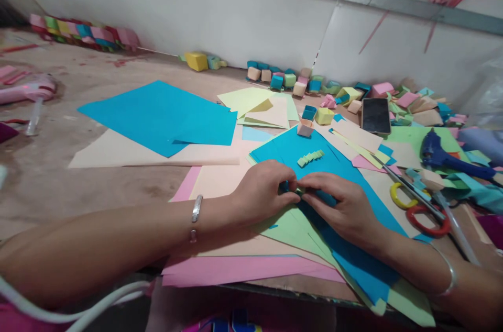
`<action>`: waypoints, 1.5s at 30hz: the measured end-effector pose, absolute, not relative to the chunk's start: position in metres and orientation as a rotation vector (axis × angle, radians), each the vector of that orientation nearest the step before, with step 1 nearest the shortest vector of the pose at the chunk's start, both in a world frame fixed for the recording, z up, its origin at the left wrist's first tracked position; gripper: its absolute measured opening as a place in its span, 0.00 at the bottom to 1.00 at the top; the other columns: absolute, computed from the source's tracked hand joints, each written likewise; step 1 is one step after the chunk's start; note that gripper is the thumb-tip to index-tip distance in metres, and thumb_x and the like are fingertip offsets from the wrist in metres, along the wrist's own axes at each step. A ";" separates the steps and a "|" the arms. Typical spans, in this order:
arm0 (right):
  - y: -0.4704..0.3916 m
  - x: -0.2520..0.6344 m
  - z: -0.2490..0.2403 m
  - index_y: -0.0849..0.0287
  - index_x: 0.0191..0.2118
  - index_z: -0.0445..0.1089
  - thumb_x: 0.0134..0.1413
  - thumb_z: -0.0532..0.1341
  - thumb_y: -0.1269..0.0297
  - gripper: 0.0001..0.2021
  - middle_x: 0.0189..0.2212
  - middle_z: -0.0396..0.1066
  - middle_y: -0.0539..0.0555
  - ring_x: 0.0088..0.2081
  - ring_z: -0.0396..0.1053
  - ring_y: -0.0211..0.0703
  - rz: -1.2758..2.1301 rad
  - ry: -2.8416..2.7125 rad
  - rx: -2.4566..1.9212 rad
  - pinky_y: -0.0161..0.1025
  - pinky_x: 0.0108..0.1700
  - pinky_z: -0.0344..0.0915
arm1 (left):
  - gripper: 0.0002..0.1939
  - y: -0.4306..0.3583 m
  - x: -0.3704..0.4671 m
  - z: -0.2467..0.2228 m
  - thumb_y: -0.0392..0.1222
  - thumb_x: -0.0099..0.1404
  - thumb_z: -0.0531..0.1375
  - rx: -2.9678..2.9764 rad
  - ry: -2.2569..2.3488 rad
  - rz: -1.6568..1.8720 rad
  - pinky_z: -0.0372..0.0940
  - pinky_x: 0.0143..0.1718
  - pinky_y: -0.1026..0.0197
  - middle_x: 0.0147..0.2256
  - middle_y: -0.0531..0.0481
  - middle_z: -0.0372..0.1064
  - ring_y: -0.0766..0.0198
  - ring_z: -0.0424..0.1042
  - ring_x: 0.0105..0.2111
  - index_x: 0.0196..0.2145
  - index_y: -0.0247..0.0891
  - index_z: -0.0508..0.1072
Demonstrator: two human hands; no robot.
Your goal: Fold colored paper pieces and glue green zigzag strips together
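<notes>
Both hands meet over a stack of coloured paper sheets near the table's front edge. My left hand [261,190] is closed, its thumb and fingers pinching a small folded paper piece [299,191], blue and green, mostly hidden by the fingers. From the other side my right hand [346,206] pinches the same piece with thumb and fingertips. Under the hands lies a blue paper sheet [271,148]. A short pale green folded paper strip [310,158] rests on it just beyond my fingers. Small open paper boxes, one pink [305,128] and one yellow [324,115], stand behind.
Scissors [428,221] with red and yellow handles and a blue glue gun [440,154] lie at right. A phone [376,115] stands among paper scraps. Another blue sheet [161,112] is at left, near a pink glue gun [35,90]. Folded paper blocks [277,81] line the wall.
</notes>
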State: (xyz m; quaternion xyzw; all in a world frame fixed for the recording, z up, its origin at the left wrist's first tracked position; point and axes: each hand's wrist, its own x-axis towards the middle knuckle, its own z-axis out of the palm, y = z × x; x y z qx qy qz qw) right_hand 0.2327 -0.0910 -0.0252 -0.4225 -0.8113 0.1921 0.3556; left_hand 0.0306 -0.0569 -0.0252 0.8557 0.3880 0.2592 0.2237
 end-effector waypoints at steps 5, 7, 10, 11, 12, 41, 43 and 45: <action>-0.090 0.235 -0.026 0.53 0.44 0.73 0.59 0.62 0.69 0.08 0.42 0.77 0.53 0.44 0.74 0.44 0.517 -2.107 -1.093 0.41 0.46 0.72 | 0.01 -0.058 0.032 -0.028 0.35 0.60 0.63 2.384 1.038 0.729 0.60 0.34 0.61 0.31 0.50 0.73 0.62 0.69 0.33 0.32 0.36 0.74; -0.089 0.236 -0.027 0.54 0.44 0.73 0.60 0.60 0.71 0.09 0.42 0.77 0.54 0.45 0.74 0.43 0.511 -2.119 -1.081 0.40 0.47 0.71 | 0.01 -0.058 0.032 -0.028 0.35 0.61 0.62 2.397 1.033 0.725 0.59 0.33 0.62 0.31 0.50 0.72 0.62 0.69 0.32 0.32 0.36 0.73; -0.088 0.237 -0.029 0.54 0.45 0.73 0.61 0.58 0.73 0.10 0.43 0.76 0.53 0.46 0.73 0.42 0.487 -2.141 -1.057 0.39 0.48 0.70 | 0.02 -0.058 0.032 -0.029 0.37 0.62 0.62 2.418 1.025 0.722 0.59 0.33 0.62 0.30 0.50 0.71 0.62 0.68 0.32 0.32 0.36 0.73; -0.087 0.237 -0.029 0.54 0.44 0.73 0.61 0.58 0.73 0.10 0.43 0.76 0.53 0.46 0.74 0.42 0.478 -2.142 -1.053 0.39 0.48 0.70 | 0.02 -0.057 0.032 -0.029 0.37 0.62 0.62 2.421 1.021 0.717 0.59 0.33 0.62 0.31 0.50 0.72 0.62 0.69 0.32 0.32 0.36 0.73; -0.087 0.237 -0.029 0.54 0.44 0.73 0.62 0.58 0.72 0.10 0.43 0.77 0.53 0.46 0.74 0.42 0.472 -2.142 -1.051 0.39 0.48 0.70 | 0.03 -0.057 0.032 -0.029 0.37 0.62 0.62 2.420 1.015 0.714 0.60 0.34 0.61 0.31 0.49 0.72 0.62 0.69 0.33 0.32 0.36 0.74; -0.105 0.251 -0.025 0.48 0.48 0.70 0.55 0.63 0.69 0.14 0.43 0.75 0.54 0.43 0.72 0.51 -0.385 -2.326 -0.783 0.51 0.46 0.67 | 0.19 -0.091 0.039 -0.020 0.54 0.57 0.67 0.963 0.642 0.594 0.59 0.26 0.65 0.22 0.54 0.63 0.70 0.61 0.23 0.24 0.34 0.70; -0.106 0.252 -0.025 0.49 0.48 0.70 0.55 0.63 0.69 0.14 0.44 0.76 0.55 0.43 0.72 0.50 -0.414 -2.332 -0.769 0.51 0.46 0.66 | 0.18 -0.091 0.040 -0.021 0.52 0.57 0.68 0.942 0.652 0.612 0.59 0.26 0.65 0.22 0.54 0.62 0.70 0.60 0.23 0.24 0.34 0.71; -0.106 0.250 -0.024 0.49 0.47 0.70 0.56 0.61 0.71 0.14 0.43 0.76 0.54 0.44 0.72 0.50 -0.454 -2.341 -0.744 0.50 0.47 0.66 | 0.16 -0.089 0.039 -0.020 0.51 0.57 0.68 0.959 0.641 0.619 0.59 0.27 0.65 0.24 0.53 0.63 0.69 0.60 0.25 0.26 0.35 0.73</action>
